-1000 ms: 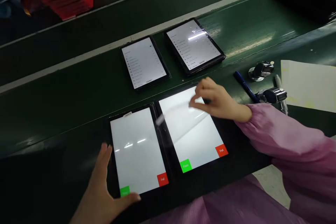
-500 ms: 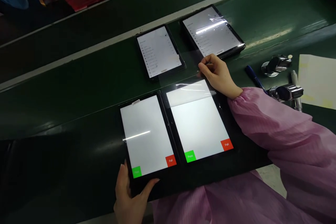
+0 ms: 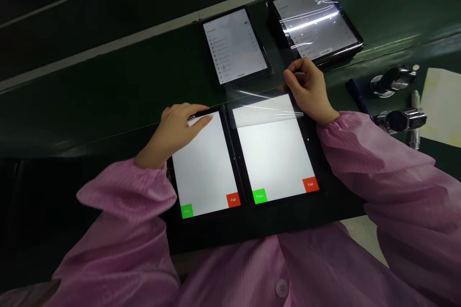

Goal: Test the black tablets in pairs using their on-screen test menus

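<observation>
Two tablets lie side by side in front of me, each with a bright white screen and green Pass and red Fail corners. My left hand point(image 3: 182, 127) is over the top of the left tablet point(image 3: 207, 165), thumb above the screen and fingers along the upper edge, apart from each other. Whether they press on it, I cannot tell. At the upper right corner of the right tablet point(image 3: 277, 158), my right hand point(image 3: 309, 87) pinches a clear film point(image 3: 266, 108). This film covers the upper part of that screen and stretches past its top edge.
Behind lie a tablet point(image 3: 236, 47) showing a list and a stack of tablets point(image 3: 319, 24) with a shiny film on top. To the right are a blue pen point(image 3: 357, 96), two metal-and-black fittings point(image 3: 394, 79), a grey marker point(image 3: 415, 120) and yellowish paper point(image 3: 442, 105).
My left hand has gone from the left tablet's lower left corner up to its top edge. My right hand keeps its pinch on the film. The view has shifted slightly.
</observation>
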Demonstrator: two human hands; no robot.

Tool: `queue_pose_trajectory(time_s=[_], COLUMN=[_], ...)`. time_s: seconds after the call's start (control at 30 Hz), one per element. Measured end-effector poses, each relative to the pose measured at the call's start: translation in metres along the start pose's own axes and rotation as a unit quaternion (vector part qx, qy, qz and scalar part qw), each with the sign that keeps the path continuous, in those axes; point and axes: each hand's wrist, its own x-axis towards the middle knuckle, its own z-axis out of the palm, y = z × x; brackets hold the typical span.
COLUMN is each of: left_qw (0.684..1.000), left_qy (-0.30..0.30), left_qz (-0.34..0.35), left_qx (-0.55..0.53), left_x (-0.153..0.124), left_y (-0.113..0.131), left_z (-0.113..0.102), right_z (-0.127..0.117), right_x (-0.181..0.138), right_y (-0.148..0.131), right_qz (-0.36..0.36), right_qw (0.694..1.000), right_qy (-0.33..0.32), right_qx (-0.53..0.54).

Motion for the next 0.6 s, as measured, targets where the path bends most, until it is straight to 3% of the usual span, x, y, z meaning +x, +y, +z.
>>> queue_pose_trajectory(time_s=[0.07,0.13,0.3,0.43,0.5,0.6], left_qw=[0.998,0.996,0.989,0.986,0.982,0.962], left_qy=[-0.047,-0.042,0.081,0.128,0.144,0.135], left_qz=[-0.017,-0.011,0.054,0.069,0.103,0.231], left_qx=[-0.028,-0.072,-0.109,-0.082,-0.061,-0.058], left_x=[0.015,0.016,0.007,0.013,0.000,-0.061], left_y=[0.004,0.002,-0.004,0.001,0.000,-0.004], left_z=[0.000,0.001,0.017,0.028,0.026,0.017], right_z=[-0.001,-0.001,0.001,0.001,-0.004,-0.024], right_x=[-0.002,-0.003,-0.004,-0.002,-0.004,-0.019], right_y=[-0.001,-0.002,0.000,-0.005,-0.016,-0.046], right_qz=[-0.003,-0.003,-0.001,-0.023,-0.039,-0.055], right_qw=[1.000,1.000,1.000,0.996,0.992,0.987], right_qy=[0.000,0.001,0.018,0.070,0.111,0.149], right_qx=[-0.001,-0.001,-0.015,-0.043,-0.050,-0.036])
